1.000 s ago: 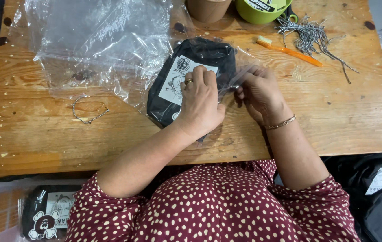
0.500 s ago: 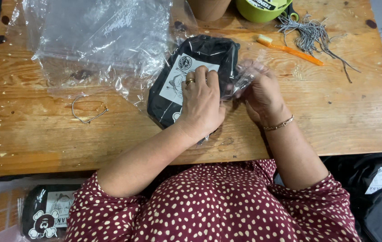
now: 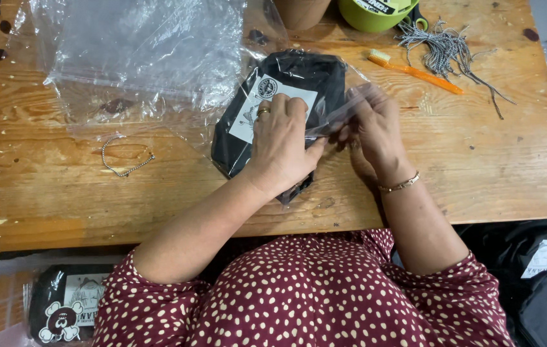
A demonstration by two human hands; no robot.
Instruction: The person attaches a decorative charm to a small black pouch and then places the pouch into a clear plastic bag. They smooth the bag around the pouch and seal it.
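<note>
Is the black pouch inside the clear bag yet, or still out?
Inside: clear film covers the black pouch, and the right hand pinches the bag's edge.

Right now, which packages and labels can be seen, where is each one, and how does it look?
Black bagged pouch: table centre, under left hand and right hand.
White label: rectangular, on that pouch.
Clear plastic bags: table's far left, crinkled.
Second black pouch: bottom left, white skull picture.

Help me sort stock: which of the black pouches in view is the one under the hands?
The black pouch on the wooden table, in clear plastic, pressed by the left hand while the right hand grips the wrap. The other pouch lies untouched in the tray bottom left.
</note>
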